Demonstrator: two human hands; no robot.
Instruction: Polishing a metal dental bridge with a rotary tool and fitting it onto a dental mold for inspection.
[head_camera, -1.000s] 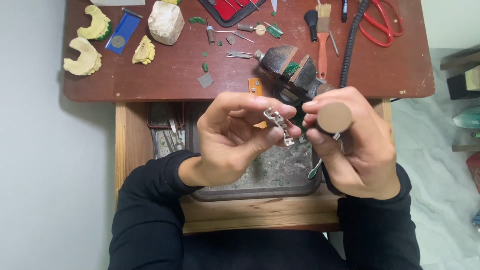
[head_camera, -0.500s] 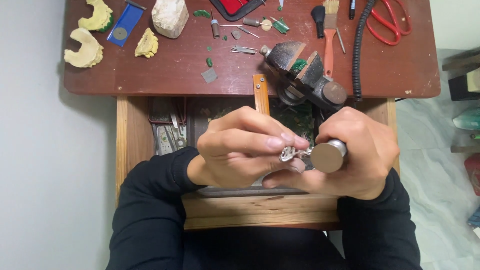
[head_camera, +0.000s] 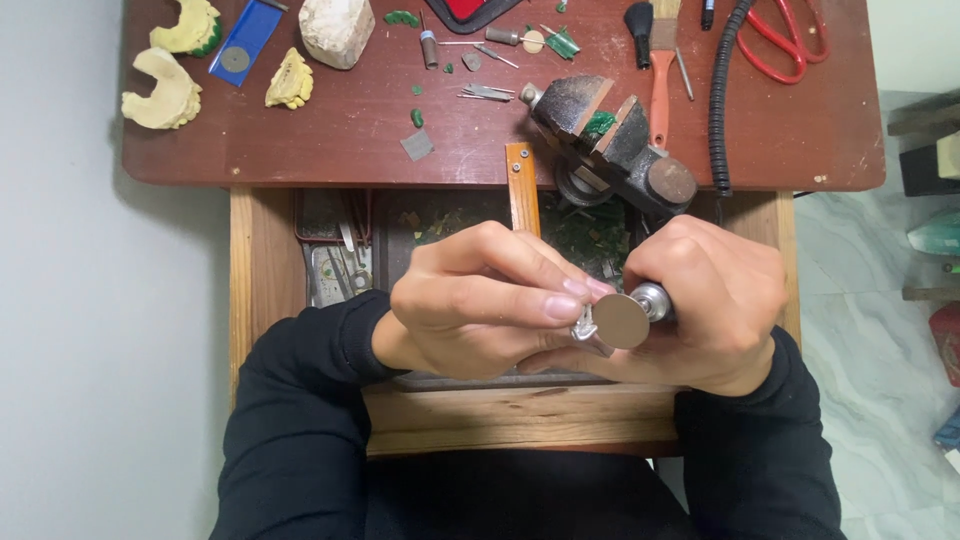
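1. Where the two hands meet over the open drawer (head_camera: 270, 290), most of the metal piece (head_camera: 584, 328) is hidden behind fingers; only a small silvery, shiny bit shows, and its full shape cannot be made out.
2. Left hand (head_camera: 480, 305): fingers pressed together, pinching the metal piece at the fingertips.
3. Right hand (head_camera: 715, 310): curled tight round a tool (head_camera: 650, 300); its body is covered by the palm, and only a chrome collar and a round tan disc (head_camera: 621, 321) show.
4. The disc sits just beside the piece; contact cannot be told.
5. A vise (head_camera: 610, 135) stands on the bench (head_camera: 330, 140) edge, behind the hands.
6. The drawer's contents are largely blocked from view.
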